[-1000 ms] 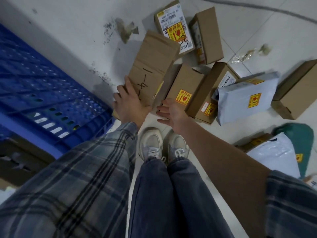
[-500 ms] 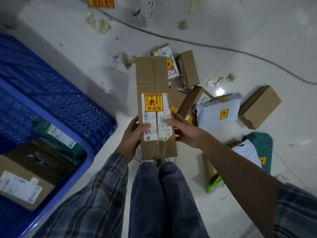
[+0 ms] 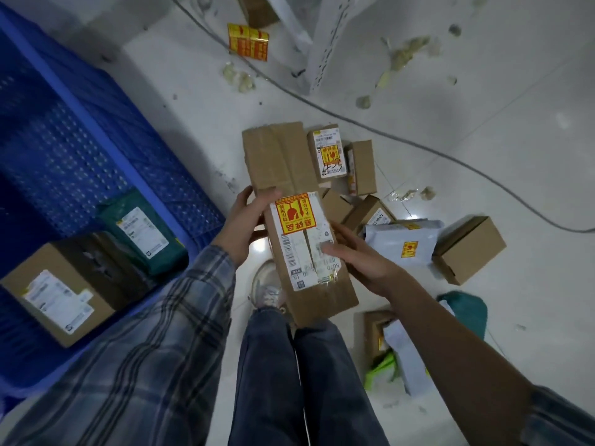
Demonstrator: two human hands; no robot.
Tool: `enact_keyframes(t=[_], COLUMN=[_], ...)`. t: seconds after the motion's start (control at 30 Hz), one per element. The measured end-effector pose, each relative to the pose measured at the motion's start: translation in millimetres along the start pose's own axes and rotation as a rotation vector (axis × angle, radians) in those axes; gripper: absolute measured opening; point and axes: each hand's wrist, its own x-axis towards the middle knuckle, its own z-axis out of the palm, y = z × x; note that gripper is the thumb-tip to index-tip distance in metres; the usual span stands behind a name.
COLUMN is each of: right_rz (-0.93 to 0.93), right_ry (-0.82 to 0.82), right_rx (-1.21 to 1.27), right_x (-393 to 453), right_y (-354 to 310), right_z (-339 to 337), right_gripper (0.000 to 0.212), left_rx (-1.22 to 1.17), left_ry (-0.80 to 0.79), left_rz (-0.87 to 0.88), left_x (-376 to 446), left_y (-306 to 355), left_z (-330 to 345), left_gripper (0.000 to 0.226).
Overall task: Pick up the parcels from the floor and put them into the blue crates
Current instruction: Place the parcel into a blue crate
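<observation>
I hold a long brown cardboard parcel [image 3: 289,175] with a yellow-and-red fragile sticker and a white shipping label, lifted in front of my legs. My left hand [image 3: 248,217] grips its left edge and my right hand [image 3: 357,255] presses on its right side over the label. The blue crate [image 3: 106,149] stands at the left. Inside it lie a brown box [image 3: 64,291] and a green mailer [image 3: 141,230]. More parcels remain on the floor to the right: small cardboard boxes [image 3: 362,165], a grey mailer [image 3: 402,246] and a brown box [image 3: 468,249].
A cable [image 3: 418,146] runs across the white floor beyond the parcels. A white metal frame leg [image 3: 325,56] stands at the top, with a yellow-red sticker roll [image 3: 248,41] near it. A teal bag [image 3: 467,310] and grey mailers [image 3: 402,358] lie by my right leg.
The long parcel has come up off the floor pile into both hands, and my view has lifted away from the floor. The crate's contents have come into view.
</observation>
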Motion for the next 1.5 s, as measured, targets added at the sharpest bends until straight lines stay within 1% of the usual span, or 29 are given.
enact_keyframes(t=[0.07, 0.1, 0.13, 0.2, 0.23, 0.3, 0.33, 0.4, 0.43, 0.47, 0.53, 0.57, 0.6, 0.63, 0.67, 0.77, 0.8, 0.83, 0.87, 0.9, 1.0, 1.07, 1.13, 1.2, 1.3, 1.4, 1.43, 1.47, 1.5], right_rz=[-0.076, -0.109, -0.127, -0.109, -0.084, -0.052, -0.067, -0.141, -0.173, -0.187, -0.193, -0.195, -0.189, -0.178, -0.17, -0.174, -0.168, -0.156, -0.146, -0.141, -0.13, -0.125, -0.11, -0.097, -0.091, -0.107, -0.111, -0.11, -0.108], right_ry=[0.192, 0.262, 0.283, 0.213, 0.168, 0.081, 0.044, -0.019, -0.035, -0.027, 0.004, 0.011, 0.021, 0.035, 0.05, 0.101, 0.114, 0.12, 0.116, 0.1, 0.046, 0.013, -0.016, -0.048, -0.098, -0.118, -0.113, -0.114, -0.12], right_rx=[0.134, 0.224, 0.298, 0.36, 0.357, 0.392, 0.437, 0.51, 0.544, 0.569, 0.556, 0.535, 0.513, 0.49, 0.462, 0.37, 0.343, 0.305, 0.252, 0.192, 0.064, 0.027, -0.023, -0.107, -0.207, -0.294, -0.342, -0.388, -0.414], right_x=[-9.7, -14.3, -18.4, -26.3, -28.7, -31.1, -31.3, -32.7, -33.1, -32.9, -32.1, -31.1, -30.8, -30.3, -29.8, -26.3, -24.4, -22.0, -20.4, -18.6, -14.1, -10.3, -7.1, -4.6, -3.0, 5.4, 8.8, 11.2, 13.5], right_y=[3.5, 7.6, 12.5, 20.9, 24.1, 26.7, 25.4, 15.8, 9.5, 3.0, -9.9, -16.0, -22.0, -27.7, -33.3, -46.2, -49.9, -52.8, -55.2, -56.3, -55.1, -50.3, -43.6, -36.3, -26.2, -13.0, -6.7, 0.6, 8.5], right_z=[-0.9, -3.5, -5.7, -2.7, 1.6, 14.5, 20.7, 32.7, 37.6, 41.4, 50.2, 54.8, 60.2, 64.9, 69.5, 81.2, 85.0, 89.5, 95.2, 101.5, 127.9, 152.6, 183.2, 217.1, 268.8, 321.5, 339.9, 360.3, 380.6], right_gripper=[0.082, 0.079, 0.076, 0.069, 0.07, 0.085, 0.087, 0.07, 0.066, 0.07, 0.089, 0.092, 0.091, 0.088, 0.082, 0.043, 0.035, 0.032, 0.033, 0.038, 0.058, 0.058, 0.061, 0.068, 0.072, 0.092, 0.094, 0.092, 0.085], left_rx=[-0.148, -0.244, -0.352, -0.56, -0.632, -0.703, -0.721, -0.747, -0.76, -0.774, -0.803, -0.807, -0.809, -0.818, -0.834, -0.886, -0.897, -0.886, -0.848, -0.781, -0.544, -0.473, -0.462, -0.461, -0.425, -0.331, -0.301, -0.278, -0.271], left_ry=[0.091, 0.129, 0.148, 0.141, 0.127, 0.107, 0.111, 0.125, 0.13, 0.13, 0.127, 0.123, 0.13, 0.16, 0.209, 0.384, 0.414, 0.426, 0.436, 0.451, 0.37, 0.306, 0.271, 0.249, 0.216, 0.143, 0.128, 0.119, 0.115], left_rz=[0.062, 0.106, 0.142, 0.161, 0.157, 0.146, 0.141, 0.153, 0.158, 0.155, 0.137, 0.136, 0.141, 0.161, 0.192, 0.264, 0.263, 0.251, 0.238, 0.254, 0.322, 0.336, 0.312, 0.265, 0.225, 0.184, 0.17, 0.151, 0.133], left_x=[-7.6, -11.4, -15.7, -24.2, -28.8, -40.5, -47.2, -60.1, -67.5, -75.3, -88.5, -95.0, -101.7, -108.6, -114.2, -130.1, -134.3, -138.9, -143.4, -149.3, -168.8, -186.9, -209.2, -231.0, -263.1, -290.3, -297.8, -304.3, -309.3], left_y=[-6.2, -11.2, -16.5, -28.2, -33.9, -43.8, -47.7, -56.8, -60.3, -62.3, -65.3, -65.1, -64.8, -63.8, -64.2, -77.8, -84.5, -91.8, -100.8, -108.1, -130.5, -140.4, -149.1, -156.2, -168.9, -186.5, -193.2, -199.6, -206.1], left_z=[0.6, 0.0, -1.0, -2.3, -1.3, 4.5, 8.2, 12.3, 12.8, 11.6, 5.3, 0.6, -5.2, -11.7, -20.2, -61.4, -77.9, -93.8, -109.8, -124.7, -168.2, -193.7, -213.7, -230.3, -260.3, -298.0, -308.8, -318.3, -326.2], left_gripper=[0.083, 0.078, 0.072, 0.068, 0.069, 0.078, 0.082, 0.085, 0.084, 0.082, 0.073, 0.067, 0.058, 0.049, 0.046, 0.056, 0.068, 0.086, 0.101, 0.106, 0.106, 0.111, 0.115, 0.115, 0.102, 0.095, 0.094, 0.093, 0.09])
